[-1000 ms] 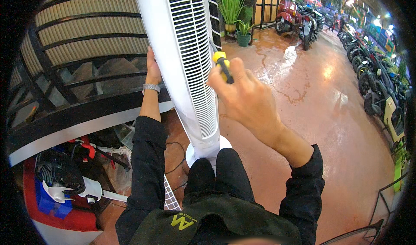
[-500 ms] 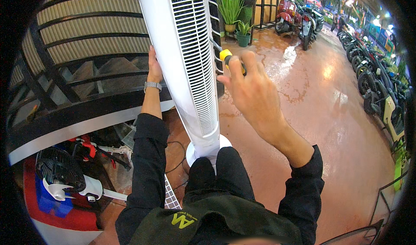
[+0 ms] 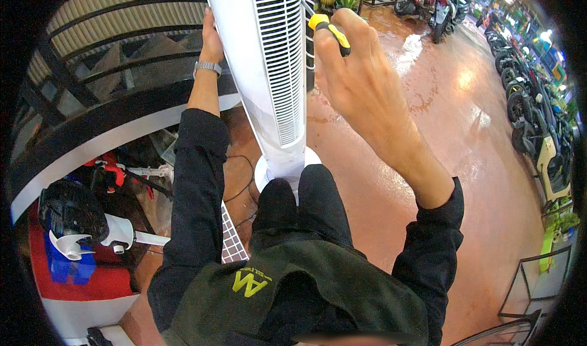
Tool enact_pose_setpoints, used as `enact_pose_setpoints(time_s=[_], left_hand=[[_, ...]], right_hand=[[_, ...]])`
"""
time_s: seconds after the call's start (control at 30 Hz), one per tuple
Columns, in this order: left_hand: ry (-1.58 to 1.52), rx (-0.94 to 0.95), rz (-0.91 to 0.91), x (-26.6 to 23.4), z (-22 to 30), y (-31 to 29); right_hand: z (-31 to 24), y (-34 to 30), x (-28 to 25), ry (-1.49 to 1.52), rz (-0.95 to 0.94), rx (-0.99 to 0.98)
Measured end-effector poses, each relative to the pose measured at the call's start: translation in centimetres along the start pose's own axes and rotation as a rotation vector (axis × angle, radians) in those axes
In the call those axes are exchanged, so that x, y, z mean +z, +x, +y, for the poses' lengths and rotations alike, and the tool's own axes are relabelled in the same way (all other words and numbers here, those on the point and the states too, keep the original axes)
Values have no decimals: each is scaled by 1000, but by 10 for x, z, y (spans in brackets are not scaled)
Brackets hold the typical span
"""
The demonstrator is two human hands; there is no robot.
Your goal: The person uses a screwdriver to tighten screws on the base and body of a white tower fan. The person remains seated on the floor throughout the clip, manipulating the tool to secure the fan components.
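Observation:
A tall white tower fan (image 3: 269, 71) with a slatted grille stands upright on its round base (image 3: 264, 169), right in front of my knees. My left hand (image 3: 212, 37), with a metal watch on the wrist, rests flat against the fan's left side and steadies it. Raised beside the grille's right edge, my right hand (image 3: 361, 71) is closed around a screwdriver with a yellow and black handle (image 3: 328, 28). The tool's tip is hidden behind the fan's edge.
To my left is a dark curved counter (image 3: 92, 132); below it lie a black fan head (image 3: 70, 208), white fan parts (image 3: 116, 233) and red tools (image 3: 110, 165). A black cable (image 3: 241, 184) trails on the wet reddish floor (image 3: 446, 132). Parked scooters (image 3: 526, 89) line the right side.
My right hand with the screwdriver has risen along the fan's right edge and shifted slightly rightward. My left hand stays on the fan's left side.

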State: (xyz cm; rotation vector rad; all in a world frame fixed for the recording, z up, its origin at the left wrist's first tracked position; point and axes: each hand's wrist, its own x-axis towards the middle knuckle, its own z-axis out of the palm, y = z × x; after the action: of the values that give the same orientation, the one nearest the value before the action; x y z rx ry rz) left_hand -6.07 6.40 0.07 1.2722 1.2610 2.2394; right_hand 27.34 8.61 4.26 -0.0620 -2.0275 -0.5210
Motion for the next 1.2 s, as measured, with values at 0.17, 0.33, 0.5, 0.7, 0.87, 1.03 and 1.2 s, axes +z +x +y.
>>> enact_pose_setpoints(time_s=[0.17,0.33,0.5,0.7,0.87,1.03,1.2], left_hand=[[-20,66,-83,-9,-11,12],[0,-25,-77,-15,-12,11],[-73,-6,-22,-13,-13,14],[-110,-53,-13,-5,-10,11],[-100,-22,-13,-12,-13,15],[-76,-12,-45,-5,-9,10],[-117,-32,-57,-9,-12,7]], right_hand=[[1,5,-3,-57,-67,39],[0,6,-7,-8,-215,336],[6,3,-7,177,-46,15],[-4,4,-12,169,-223,247],[-11,-1,-9,141,-174,302],[0,0,0,-12,-107,88],[-8,8,2,-224,-231,235]])
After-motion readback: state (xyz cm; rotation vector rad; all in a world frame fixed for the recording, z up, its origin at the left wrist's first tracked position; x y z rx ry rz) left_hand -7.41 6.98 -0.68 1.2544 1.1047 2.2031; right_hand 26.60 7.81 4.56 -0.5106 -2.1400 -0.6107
